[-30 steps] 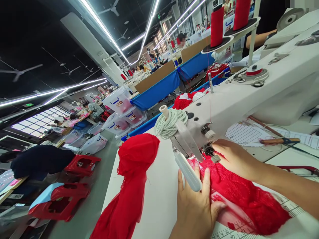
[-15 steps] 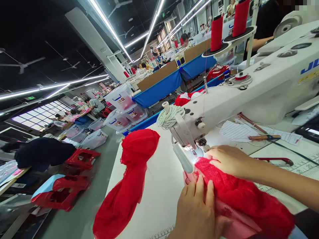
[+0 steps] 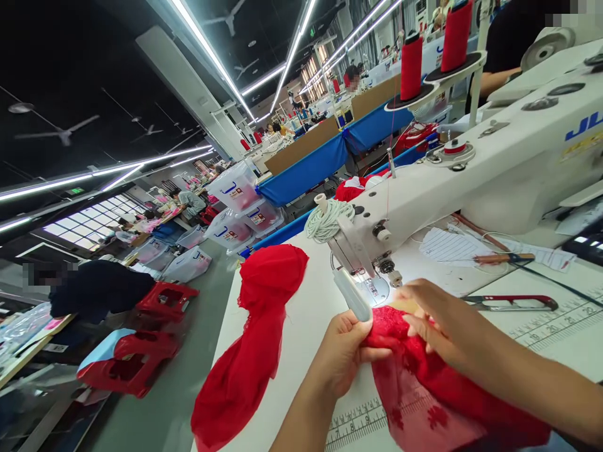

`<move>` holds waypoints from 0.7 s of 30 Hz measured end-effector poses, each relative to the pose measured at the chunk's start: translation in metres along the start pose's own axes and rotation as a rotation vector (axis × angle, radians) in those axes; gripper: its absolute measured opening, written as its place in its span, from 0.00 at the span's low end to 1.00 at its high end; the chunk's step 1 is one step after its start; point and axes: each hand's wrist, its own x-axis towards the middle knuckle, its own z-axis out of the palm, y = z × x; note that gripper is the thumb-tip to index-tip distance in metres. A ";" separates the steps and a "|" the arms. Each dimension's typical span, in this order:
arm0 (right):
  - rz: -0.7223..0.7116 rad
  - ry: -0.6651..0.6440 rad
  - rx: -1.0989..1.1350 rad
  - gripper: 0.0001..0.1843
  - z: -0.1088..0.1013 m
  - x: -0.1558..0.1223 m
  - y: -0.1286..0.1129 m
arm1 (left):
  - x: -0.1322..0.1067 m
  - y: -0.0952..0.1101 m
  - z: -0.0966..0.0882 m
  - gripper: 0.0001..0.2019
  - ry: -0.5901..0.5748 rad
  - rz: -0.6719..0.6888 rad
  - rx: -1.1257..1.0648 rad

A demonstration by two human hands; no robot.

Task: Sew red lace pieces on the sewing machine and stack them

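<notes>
Just in front of the needle area of a white sewing machine [image 3: 433,182], my left hand [image 3: 343,351] pinches the edge of a red lace fabric piece [image 3: 438,376] between thumb and fingers. My right hand [image 3: 433,320] grips the same piece at its upper edge, fingers curled over it. A sheer part with red flower motifs hangs down toward me over the table. To the left, a second red fabric piece [image 3: 264,333] lies bunched on the white tabletop [image 3: 306,301], apart from both hands.
Red-handled thread snips [image 3: 513,303] lie right of my right hand, near printed ruler marks. Red thread cones [image 3: 411,66] stand behind the machine. Clear plastic bins [image 3: 230,188] are stacked beyond the table. Red stools [image 3: 132,358] and a co-worker in dark clothes [image 3: 103,289] are at left.
My left hand has gone from lying flat on the fabric to pinching its edge. The lace edge has come away from the needle area toward me, and the sheer part now hangs spread out.
</notes>
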 end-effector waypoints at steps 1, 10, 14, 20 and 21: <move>0.022 0.015 0.065 0.12 0.003 -0.007 -0.003 | 0.000 -0.001 0.003 0.17 -0.004 0.005 -0.100; 0.200 0.087 0.197 0.10 0.020 -0.005 -0.001 | 0.005 -0.017 0.015 0.12 -0.002 0.103 -0.333; 0.239 0.222 0.315 0.12 0.026 -0.001 0.003 | 0.005 -0.022 0.014 0.11 0.013 0.138 -0.364; 0.218 0.252 0.361 0.15 0.032 -0.002 0.001 | 0.005 -0.023 0.013 0.12 0.032 0.126 -0.394; 0.216 0.263 0.355 0.14 0.031 -0.001 0.000 | 0.005 -0.023 0.012 0.12 0.031 0.125 -0.397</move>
